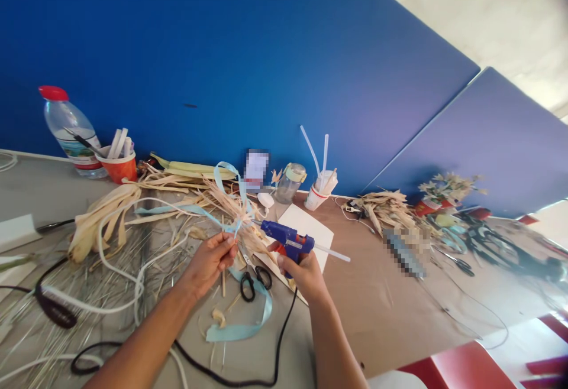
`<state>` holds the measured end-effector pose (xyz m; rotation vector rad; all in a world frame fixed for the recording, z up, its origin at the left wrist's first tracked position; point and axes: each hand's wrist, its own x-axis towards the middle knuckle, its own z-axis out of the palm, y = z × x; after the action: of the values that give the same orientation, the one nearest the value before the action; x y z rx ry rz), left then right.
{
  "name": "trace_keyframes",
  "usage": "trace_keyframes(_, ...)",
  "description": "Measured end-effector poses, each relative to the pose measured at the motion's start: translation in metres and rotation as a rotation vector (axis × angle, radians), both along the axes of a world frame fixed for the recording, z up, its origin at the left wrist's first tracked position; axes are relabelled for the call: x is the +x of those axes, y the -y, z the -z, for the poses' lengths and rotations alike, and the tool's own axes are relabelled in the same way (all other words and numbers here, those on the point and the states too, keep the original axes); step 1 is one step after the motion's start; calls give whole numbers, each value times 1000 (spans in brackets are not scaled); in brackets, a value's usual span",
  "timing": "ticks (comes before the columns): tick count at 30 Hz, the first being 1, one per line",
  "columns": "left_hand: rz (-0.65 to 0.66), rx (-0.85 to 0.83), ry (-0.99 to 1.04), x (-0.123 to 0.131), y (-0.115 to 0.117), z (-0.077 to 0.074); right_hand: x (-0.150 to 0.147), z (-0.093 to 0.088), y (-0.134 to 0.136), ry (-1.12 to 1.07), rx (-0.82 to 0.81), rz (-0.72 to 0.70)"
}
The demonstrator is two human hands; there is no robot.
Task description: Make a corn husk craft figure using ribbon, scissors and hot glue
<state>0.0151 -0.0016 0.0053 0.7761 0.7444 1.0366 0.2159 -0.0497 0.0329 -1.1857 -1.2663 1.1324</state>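
My right hand [306, 274] is wrapped round the handle of a blue hot glue gun [288, 240], with a clear glue stick [332, 252] poking out of its back. Its nozzle points left, close to a light blue ribbon [232, 227]. The fingers of my left hand [212, 262] pinch that ribbon near its knot. Pale dried husk strips [226, 200] fan out behind the knot; whether they are tied in it I cannot tell. Below the nozzle lie black-handled scissors [252, 281]. A loose ribbon tail [237, 333] curls on the table in front of them.
Dried husks [100, 211], thin wires [106, 294] and white cable [100, 235] clutter the left side. A water bottle [73, 132], an orange cup [119, 167], a glass jar [290, 182] and a white cup [316, 198] stand along the blue partition [248, 58]. The gun's black cord [279, 342] loops nearby.
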Motion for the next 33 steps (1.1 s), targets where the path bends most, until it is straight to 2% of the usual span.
trace_keyframes(7,-62,-14,49,-1,-2,-1,-10,1,3,248,36,83)
trace_keyframes(14,-129,54,-19,2,-1,3,-15,15,4,423,79,-11)
trace_keyframes(25,-185,135,-149,4,-3,13,-17,27,0,457,125,-16)
trace_keyframes(33,-209,166,-193,4,-4,15,-18,25,2,474,115,-30)
